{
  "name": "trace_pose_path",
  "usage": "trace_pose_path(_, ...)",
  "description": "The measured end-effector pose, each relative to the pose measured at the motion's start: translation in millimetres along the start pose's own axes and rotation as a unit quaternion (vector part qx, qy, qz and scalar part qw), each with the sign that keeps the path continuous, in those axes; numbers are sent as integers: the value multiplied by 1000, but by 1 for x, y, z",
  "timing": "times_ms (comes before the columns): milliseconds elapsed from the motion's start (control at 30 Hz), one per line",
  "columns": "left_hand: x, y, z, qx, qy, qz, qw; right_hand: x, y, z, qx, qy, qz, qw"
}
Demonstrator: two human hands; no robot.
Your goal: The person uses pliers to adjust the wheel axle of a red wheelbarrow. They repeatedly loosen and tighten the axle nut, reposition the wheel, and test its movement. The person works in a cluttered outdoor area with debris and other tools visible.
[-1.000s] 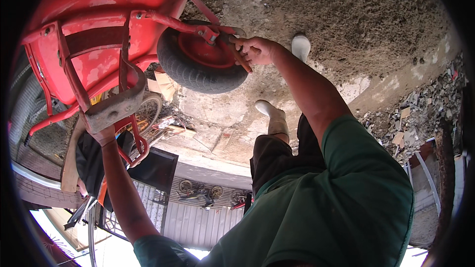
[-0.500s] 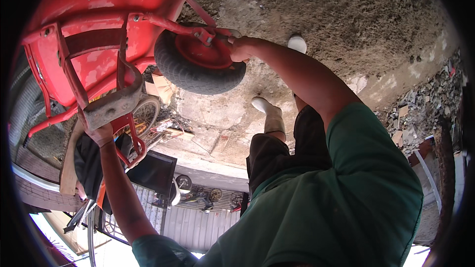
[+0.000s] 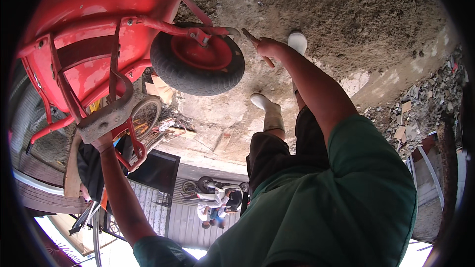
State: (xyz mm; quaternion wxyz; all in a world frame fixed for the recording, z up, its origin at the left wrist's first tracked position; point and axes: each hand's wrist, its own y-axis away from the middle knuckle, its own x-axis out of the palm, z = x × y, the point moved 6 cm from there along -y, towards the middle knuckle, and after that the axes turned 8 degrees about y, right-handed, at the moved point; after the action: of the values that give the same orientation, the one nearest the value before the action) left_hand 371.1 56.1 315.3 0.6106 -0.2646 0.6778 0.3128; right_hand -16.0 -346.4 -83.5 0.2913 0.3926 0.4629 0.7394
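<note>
A red wheelbarrow (image 3: 104, 0) lies tipped over at the left, with its metal frame, its legs and its black-tyred wheel (image 3: 198, 81) facing me. My left hand (image 3: 104, 142) is closed around the frame, just below a worn, dirt-coated cross plate (image 3: 106, 118) that hides part of the fingers. My right hand (image 3: 269, 48) grips a short, rusty-brown hand tool (image 3: 251, 36) that looks like pliers. It is held a little to the right of the wheel and the axle end (image 3: 231, 31), apart from both.
My white boots (image 3: 269, 113) stand on rough, dirty ground. Rubble (image 3: 420, 101) is heaped along the right side. A bicycle wheel (image 3: 146, 117) and scrap lie behind the wheelbarrow. People on a motorcycle (image 3: 220, 195) are farther off, by a corrugated metal wall (image 3: 190, 222).
My right hand has pulled back to the right from the wheel's axle, bringing the tool into view. The left hand stays on the frame. People on a motorcycle have appeared in the background.
</note>
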Motion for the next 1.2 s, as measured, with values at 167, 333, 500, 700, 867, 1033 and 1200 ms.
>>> trace_pose_path(167, -6, 9, 11, 68, -69, 27, 995, -14, 5, 10, 75, 56, -289, 953)
trace_pose_path(333, 11, -3, 18, 85, -74, 51, 992, -8, -53, 76, -171, -105, -373, 906)
trace_pose_path(500, -3, -2, -14, 74, -50, -36, 995, 34, -66, 130, -79, -561, -23, 824)
trace_pose_path(700, -12, 0, -10, 104, -75, -22, 991, 32, -63, 149, -87, -587, -17, 805)
trace_pose_path(867, -4, 10, 4, 92, -98, -20, 991, 28, -47, 150, -67, -624, -37, 778)
trace_pose_path(1033, -15, 38, 34, 75, -146, 56, 985, 40, -78, 157, -94, -622, -75, 774)
trace_pose_path(1200, 2, 22, 24, 126, -208, 56, 968, 34, -124, 134, -174, -395, -370, 823)
